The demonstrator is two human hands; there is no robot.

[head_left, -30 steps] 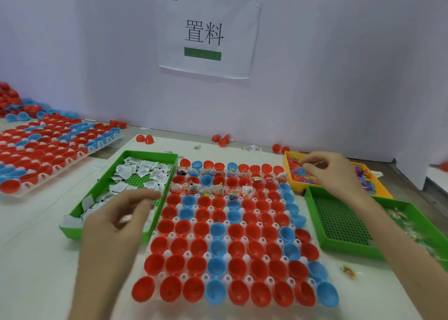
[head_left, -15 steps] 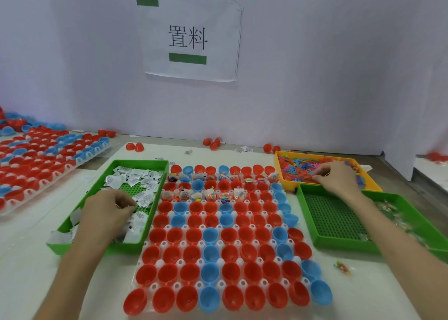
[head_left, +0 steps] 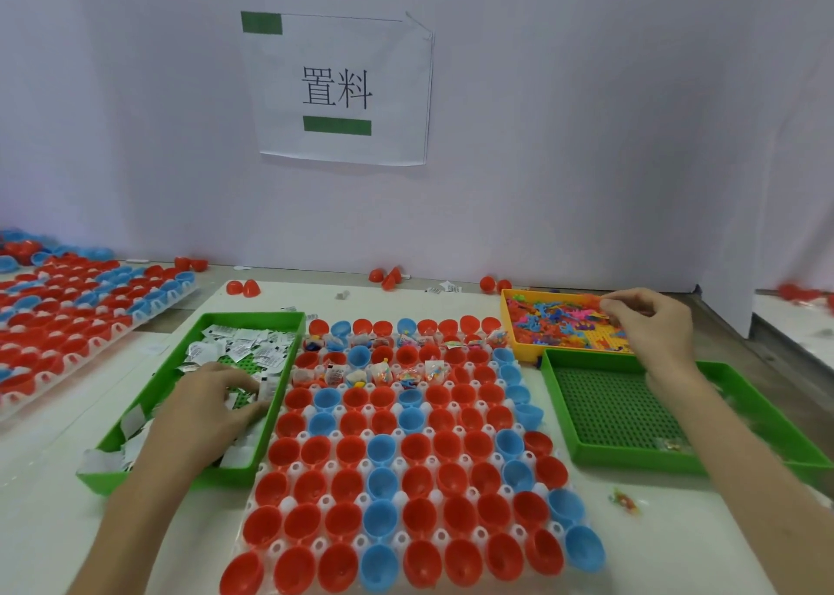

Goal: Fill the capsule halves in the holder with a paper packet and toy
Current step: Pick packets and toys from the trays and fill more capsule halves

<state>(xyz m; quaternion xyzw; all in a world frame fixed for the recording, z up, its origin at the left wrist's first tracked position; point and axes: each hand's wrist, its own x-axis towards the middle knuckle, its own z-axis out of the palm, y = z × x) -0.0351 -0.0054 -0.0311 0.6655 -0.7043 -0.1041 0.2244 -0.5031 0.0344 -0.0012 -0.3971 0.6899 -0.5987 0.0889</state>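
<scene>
The white holder [head_left: 294,468] lies in the middle, packed with red and blue capsule halves [head_left: 316,450]. Several halves in its far rows hold packets and toys [head_left: 383,374]; the near rows look bare inside. My left hand [head_left: 212,409] is down in the green tray [head_left: 252,319] of paper packets [head_left: 243,346], thumb and fingertips pinching a packet by the tray's right wall. My right hand [head_left: 650,323] hovers over the yellow tray [head_left: 519,351] of small coloured toys [head_left: 550,319], fingers curled and pinching a toy.
A second green tray [head_left: 559,414], nearly bare, sits right of the holder. Another holder of capsule halves [head_left: 90,305] lies far left. Loose red halves [head_left: 243,287] dot the back edge by the wall. A small wrapped toy [head_left: 625,499] lies on the table at right.
My left hand dropped from above the holder's edge into the packet tray and reached right among the packets. My right hand stayed over the yellow tray, shifting slightly.
</scene>
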